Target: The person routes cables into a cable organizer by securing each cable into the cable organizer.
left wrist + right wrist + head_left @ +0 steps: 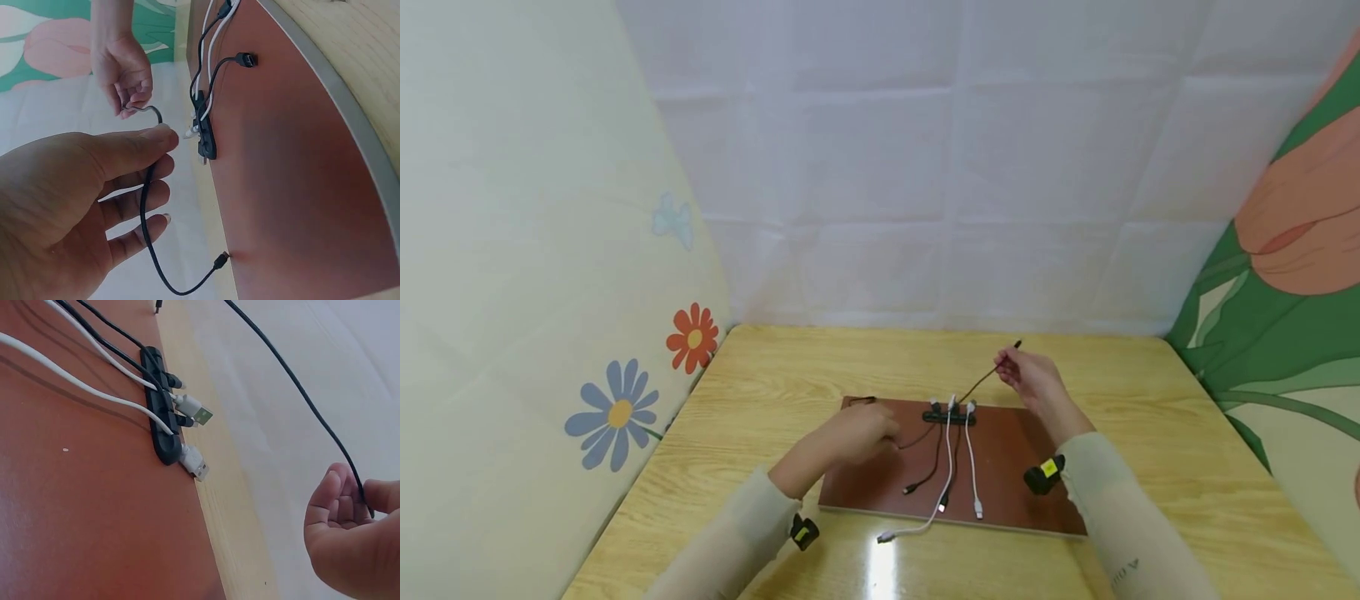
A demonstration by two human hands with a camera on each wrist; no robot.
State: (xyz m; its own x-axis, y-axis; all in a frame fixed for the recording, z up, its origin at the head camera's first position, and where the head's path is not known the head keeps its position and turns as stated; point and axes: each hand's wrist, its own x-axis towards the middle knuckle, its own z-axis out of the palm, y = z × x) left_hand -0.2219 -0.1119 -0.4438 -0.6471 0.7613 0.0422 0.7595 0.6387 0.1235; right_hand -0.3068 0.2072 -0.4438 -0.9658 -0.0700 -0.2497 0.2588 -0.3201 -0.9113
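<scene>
A black cable (300,387) stretches between both hands above a reddish-brown board (1007,467). My left hand (857,432) pinches it between thumb and index finger, and its small connector (220,259) dangles below in the left wrist view. At the far right side, my right hand (1030,377) pinches the same cable close to its other end, with a dark tip (1018,343) sticking up past the fingers. Between the hands, a black cable clip strip (159,406) sits at the board's back edge. White cables (81,381) and other black cables run through its slots.
USB plugs (195,464) poke out beyond the strip's rear side. The cables' front ends lie on the board, and one white cable's plug (886,537) reaches past its front edge onto the wooden table (760,392). A white sheet (880,167) hangs behind.
</scene>
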